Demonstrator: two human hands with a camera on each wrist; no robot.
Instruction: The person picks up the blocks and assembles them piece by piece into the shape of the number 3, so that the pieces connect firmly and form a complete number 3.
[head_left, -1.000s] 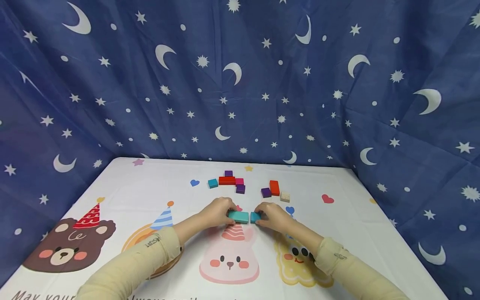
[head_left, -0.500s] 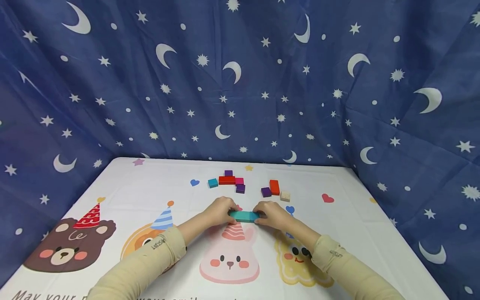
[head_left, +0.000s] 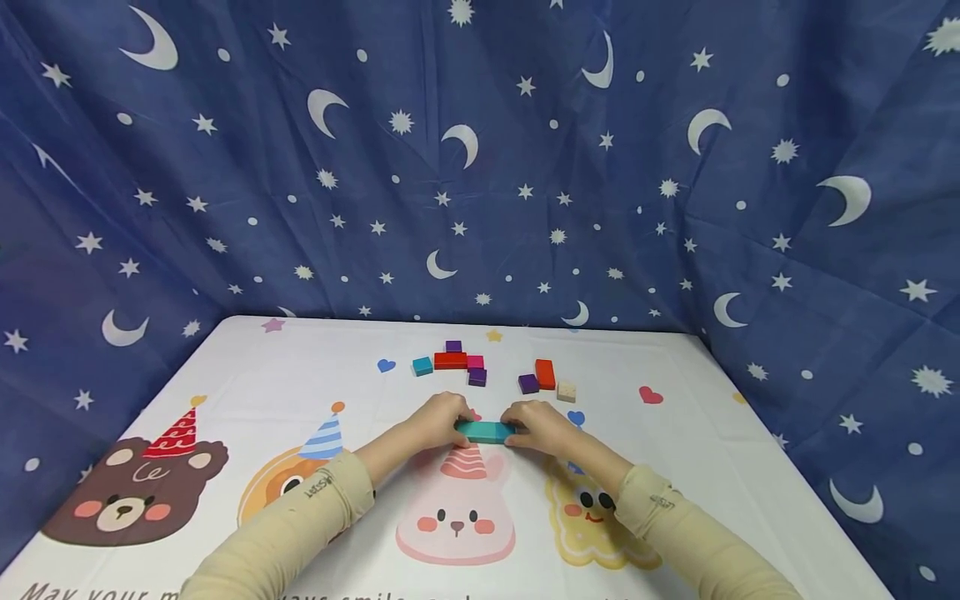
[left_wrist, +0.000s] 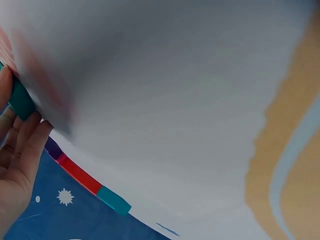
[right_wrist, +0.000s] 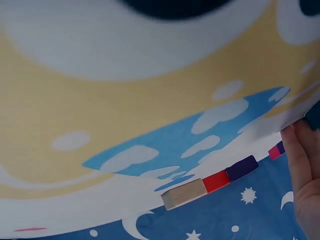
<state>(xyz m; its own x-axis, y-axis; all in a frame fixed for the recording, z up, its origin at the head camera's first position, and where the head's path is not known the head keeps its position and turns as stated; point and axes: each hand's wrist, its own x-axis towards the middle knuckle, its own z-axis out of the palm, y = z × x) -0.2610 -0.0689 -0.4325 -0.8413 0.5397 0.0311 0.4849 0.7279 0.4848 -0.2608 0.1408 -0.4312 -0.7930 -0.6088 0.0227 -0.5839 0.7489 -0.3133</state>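
Observation:
Two blocks meet end to end over the rabbit print in the head view. My left hand (head_left: 441, 421) pinches the longer teal block (head_left: 480, 432) at its left end. From the other side, my right hand (head_left: 542, 427) grips the shorter blue-teal block (head_left: 504, 432), thumb in front and fingers behind. In the left wrist view, the thumb and fingers sit either side of the teal block (left_wrist: 21, 100). Only a dark corner of the right hand's block (right_wrist: 313, 116) shows in the right wrist view.
Behind the hands lie a teal block (head_left: 422, 367), a red block (head_left: 450, 361), a pink block (head_left: 476, 362) and purple blocks (head_left: 477, 377). Further right are another red block (head_left: 545, 374), a purple block (head_left: 528, 383) and a beige block (head_left: 566, 391). A starry blue curtain (head_left: 480, 250) backs the table.
The right hand has moved its shorter block left against the longer teal block, closing the small gap between them. The left hand has barely moved.

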